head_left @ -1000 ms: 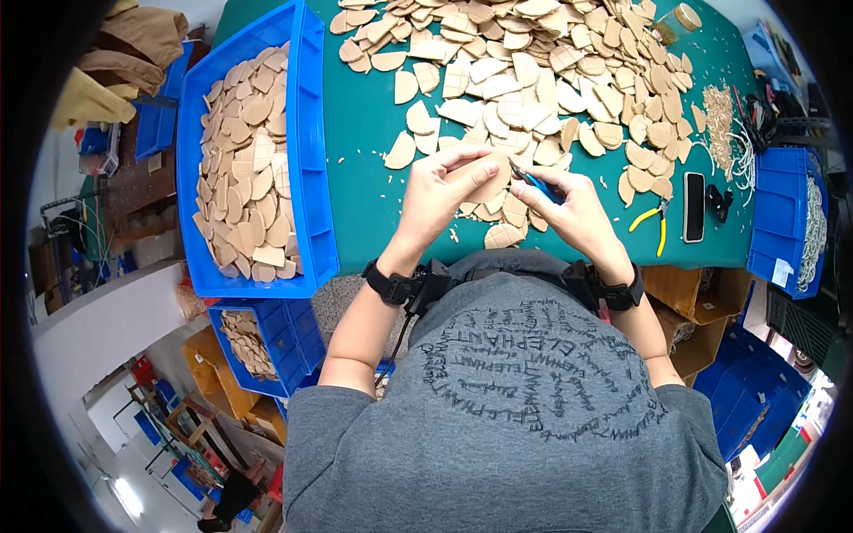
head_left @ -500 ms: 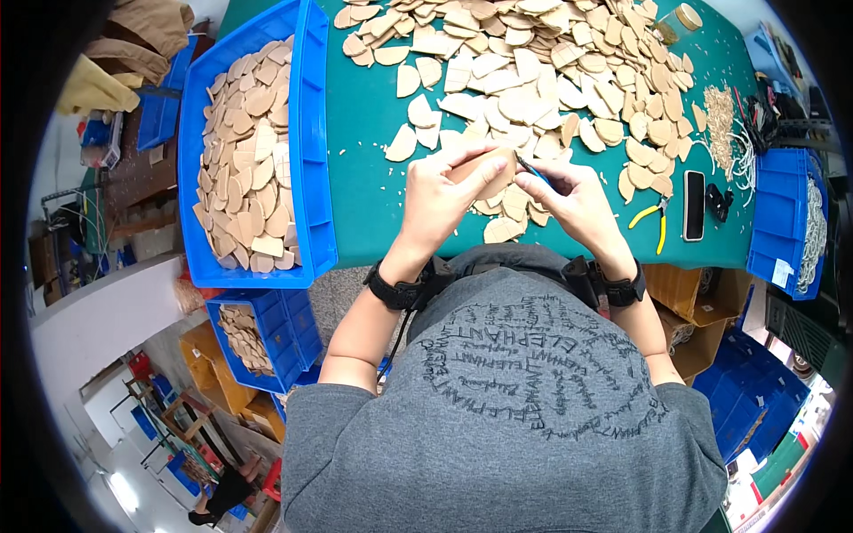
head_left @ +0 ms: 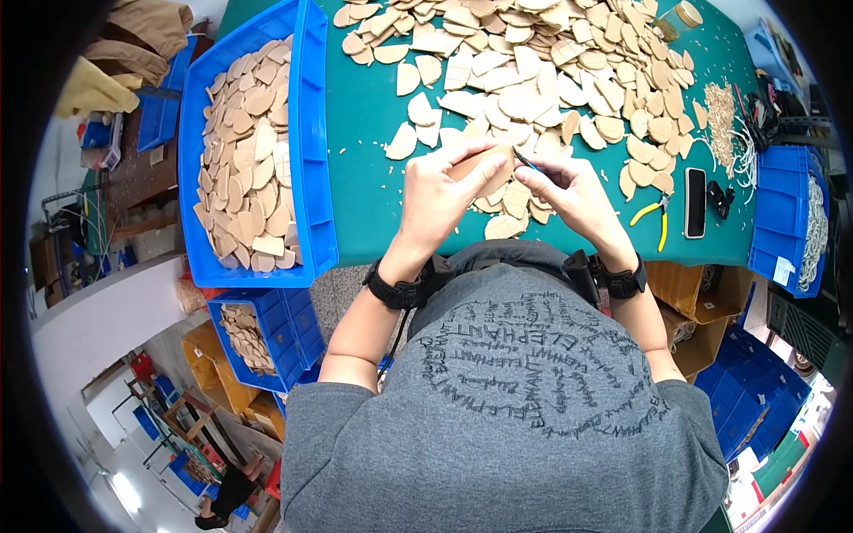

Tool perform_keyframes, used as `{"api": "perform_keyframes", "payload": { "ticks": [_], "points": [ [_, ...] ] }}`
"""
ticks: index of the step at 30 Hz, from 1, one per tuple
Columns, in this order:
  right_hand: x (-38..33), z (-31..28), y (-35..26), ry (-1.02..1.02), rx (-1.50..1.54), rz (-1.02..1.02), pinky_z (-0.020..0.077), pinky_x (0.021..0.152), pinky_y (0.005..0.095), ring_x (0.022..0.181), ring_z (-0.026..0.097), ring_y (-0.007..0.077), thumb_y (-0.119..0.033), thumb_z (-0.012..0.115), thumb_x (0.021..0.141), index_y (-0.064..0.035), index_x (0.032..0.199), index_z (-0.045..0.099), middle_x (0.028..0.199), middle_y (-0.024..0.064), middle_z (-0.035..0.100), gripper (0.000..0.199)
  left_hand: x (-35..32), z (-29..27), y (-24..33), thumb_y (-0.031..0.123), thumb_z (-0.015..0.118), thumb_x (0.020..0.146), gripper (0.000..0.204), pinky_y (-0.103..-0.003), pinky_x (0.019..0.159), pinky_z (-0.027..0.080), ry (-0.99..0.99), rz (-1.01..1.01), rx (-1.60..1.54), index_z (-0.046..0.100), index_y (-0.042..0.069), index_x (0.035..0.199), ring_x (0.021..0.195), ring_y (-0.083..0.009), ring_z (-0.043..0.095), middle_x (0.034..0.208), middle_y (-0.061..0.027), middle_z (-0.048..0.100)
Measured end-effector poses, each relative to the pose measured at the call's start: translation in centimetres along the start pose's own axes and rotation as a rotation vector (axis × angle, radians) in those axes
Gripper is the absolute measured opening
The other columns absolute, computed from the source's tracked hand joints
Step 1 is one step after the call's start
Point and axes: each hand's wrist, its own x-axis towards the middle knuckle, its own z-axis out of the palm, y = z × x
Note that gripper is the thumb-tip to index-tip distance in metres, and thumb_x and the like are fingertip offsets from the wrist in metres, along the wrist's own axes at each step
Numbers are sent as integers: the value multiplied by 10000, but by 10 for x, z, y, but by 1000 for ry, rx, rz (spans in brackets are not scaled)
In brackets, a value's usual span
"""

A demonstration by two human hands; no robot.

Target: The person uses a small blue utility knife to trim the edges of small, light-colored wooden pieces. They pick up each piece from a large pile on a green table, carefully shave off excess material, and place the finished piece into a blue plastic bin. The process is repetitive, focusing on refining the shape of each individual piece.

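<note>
Between the thumb and fingers of my left hand [head_left: 437, 194] is a flat tan rounded piece [head_left: 494, 179], looking like cardboard or board, held up over the bench. My right hand [head_left: 576, 197] closes around a slim dark pen-like tool [head_left: 526, 163] with a bit of blue on it. Its tip meets or nearly meets the piece's right edge; contact is too small to tell. Beyond both hands spreads a heap of similar half-round tan pieces [head_left: 524, 93], with a few lying just under my hands.
A blue bin [head_left: 315, 178] full of pieces stands left on the green bench [head_left: 364, 218]. To the right lie yellow-handled pliers [head_left: 663, 222], a phone [head_left: 695, 204], wood-coloured shavings [head_left: 720, 120] and a blue crate [head_left: 775, 213] with pale cord. A jar [head_left: 682, 19] sits far right.
My right hand has shifted slightly, and the tool's tip sits a little higher and further left at the piece's edge. My left hand keeps its hold nearly unchanged.
</note>
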Motion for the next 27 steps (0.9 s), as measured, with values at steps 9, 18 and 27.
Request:
{"api": "perform_keyframes", "payload": {
  "ticks": [9, 18, 27],
  "points": [
    [1, 0, -2, 4, 6, 8, 295, 496, 195, 576, 386, 22, -270, 683, 880, -21, 1118, 669, 654, -56, 494, 345, -1, 0, 4, 187, 697, 822, 272, -261, 710, 536, 6, 3, 32, 698, 1, 1020, 797, -141, 684, 880, -121, 718],
    [-1, 3, -2, 91, 26, 10, 260, 469, 198, 528, 361, 11, -252, 671, 887, -18, 859, 674, 591, -70, 457, 236, -1, -4, 1, 163, 701, 830, 280, -262, 743, 534, -42, -103, -104, 678, -17, 1043, 842, -136, 669, 925, -106, 706],
    [-2, -15, 18, 113, 91, 22, 251, 471, 204, 545, 350, 14, -260, 693, 869, 28, 856, 670, 607, -72, 465, 289, 59, -159, -26, 204, 645, 901, 351, -281, 797, 511, 658, 155, -69, 601, -34, 1154, 874, -147, 630, 1036, -113, 660]
  ]
}}
